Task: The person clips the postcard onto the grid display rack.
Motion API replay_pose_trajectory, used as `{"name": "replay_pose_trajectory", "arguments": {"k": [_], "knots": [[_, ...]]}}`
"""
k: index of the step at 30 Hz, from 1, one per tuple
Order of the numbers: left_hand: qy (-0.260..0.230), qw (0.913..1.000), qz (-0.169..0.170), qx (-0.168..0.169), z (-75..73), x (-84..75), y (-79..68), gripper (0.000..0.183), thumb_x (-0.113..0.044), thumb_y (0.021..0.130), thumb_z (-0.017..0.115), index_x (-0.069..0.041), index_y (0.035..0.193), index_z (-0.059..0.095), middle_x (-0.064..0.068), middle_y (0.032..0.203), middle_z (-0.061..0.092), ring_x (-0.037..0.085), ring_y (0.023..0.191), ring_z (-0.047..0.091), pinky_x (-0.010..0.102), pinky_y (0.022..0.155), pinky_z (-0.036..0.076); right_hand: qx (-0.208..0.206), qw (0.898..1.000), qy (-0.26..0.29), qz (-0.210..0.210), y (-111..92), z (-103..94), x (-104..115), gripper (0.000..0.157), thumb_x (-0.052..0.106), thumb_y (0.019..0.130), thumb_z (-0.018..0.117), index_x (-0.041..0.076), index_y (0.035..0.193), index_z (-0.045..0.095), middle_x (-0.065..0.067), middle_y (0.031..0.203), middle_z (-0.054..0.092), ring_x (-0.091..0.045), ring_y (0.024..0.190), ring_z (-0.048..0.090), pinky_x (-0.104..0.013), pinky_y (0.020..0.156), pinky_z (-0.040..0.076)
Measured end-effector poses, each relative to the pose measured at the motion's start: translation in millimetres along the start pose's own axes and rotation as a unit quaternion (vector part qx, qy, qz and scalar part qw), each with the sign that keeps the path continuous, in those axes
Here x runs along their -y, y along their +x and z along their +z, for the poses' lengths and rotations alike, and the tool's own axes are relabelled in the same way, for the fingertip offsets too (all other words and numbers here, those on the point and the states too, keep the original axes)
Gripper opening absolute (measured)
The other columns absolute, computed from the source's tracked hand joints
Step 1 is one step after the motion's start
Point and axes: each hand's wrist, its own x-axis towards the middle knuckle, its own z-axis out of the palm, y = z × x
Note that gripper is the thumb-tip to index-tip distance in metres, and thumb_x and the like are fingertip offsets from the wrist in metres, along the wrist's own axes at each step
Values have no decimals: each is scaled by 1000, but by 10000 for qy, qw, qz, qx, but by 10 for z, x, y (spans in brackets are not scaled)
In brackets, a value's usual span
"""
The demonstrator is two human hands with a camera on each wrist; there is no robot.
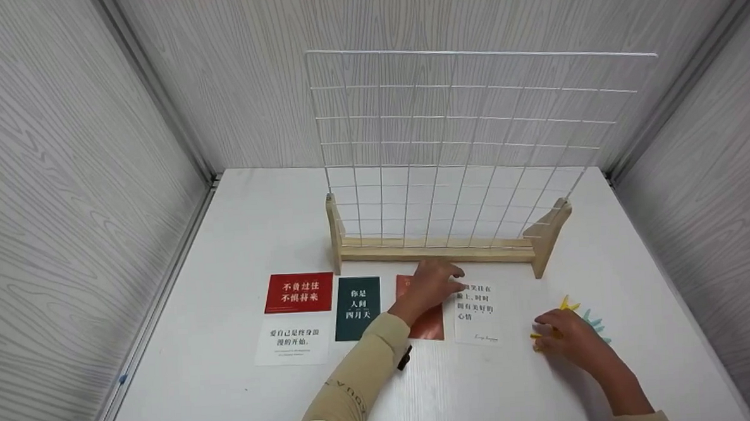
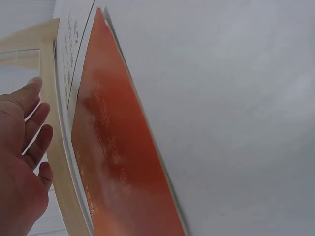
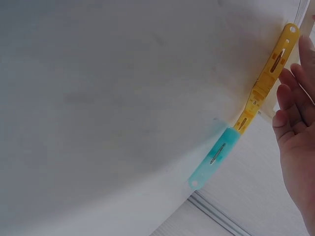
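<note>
My left hand hovers over an orange-red card, its fingers relaxed and reaching toward a white card with black writing. In the left wrist view the orange-red card lies beside this hand, and nothing shows between its fingers. My right hand is at several yellow clothespins and teal clothespins, partly covering them. In the right wrist view its loosely bent fingers are right beside a yellow clothespin; a teal clothespin lies past it.
A wire grid stands in a wooden base behind the cards. To the left lie a red card, a white card and a dark green card. A small black object is beside my left forearm. Walls enclose the table.
</note>
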Motion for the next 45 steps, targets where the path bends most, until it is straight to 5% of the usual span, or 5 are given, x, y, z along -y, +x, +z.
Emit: {"name": "replay_pose_trajectory", "arguments": {"k": [12, 21, 45], "knots": [[-96, 9992, -315, 235, 35, 12, -6, 27, -36, 96, 68, -26, 120, 74, -10, 118, 69, 13, 112, 56, 37, 107, 37, 357, 9973, 387, 503, -57, -4, 12, 49, 37, 81, 83, 9, 120, 70, -10, 123, 65, -36, 123, 54, -58, 105, 44], [32, 9988, -401, 271, 86, 29, 0, 28, -38, 93, 70, -28, 118, 74, -11, 116, 70, 13, 113, 57, 39, 106, 36, 648, 9965, -62, 520, -23, 38, 31, 40, 30, 83, 83, 13, 118, 71, -4, 120, 64, -28, 116, 56, -56, 105, 45], [421, 9982, -219, 356, 136, 27, 60, 33, -35, 91, 73, -29, 123, 71, -9, 118, 69, 16, 115, 59, 41, 101, 37, 393, 9980, -469, 175, -62, 81, 33, 30, 22, 84, 82, 14, 111, 73, -2, 113, 64, -26, 111, 57, -52, 100, 47]]}}
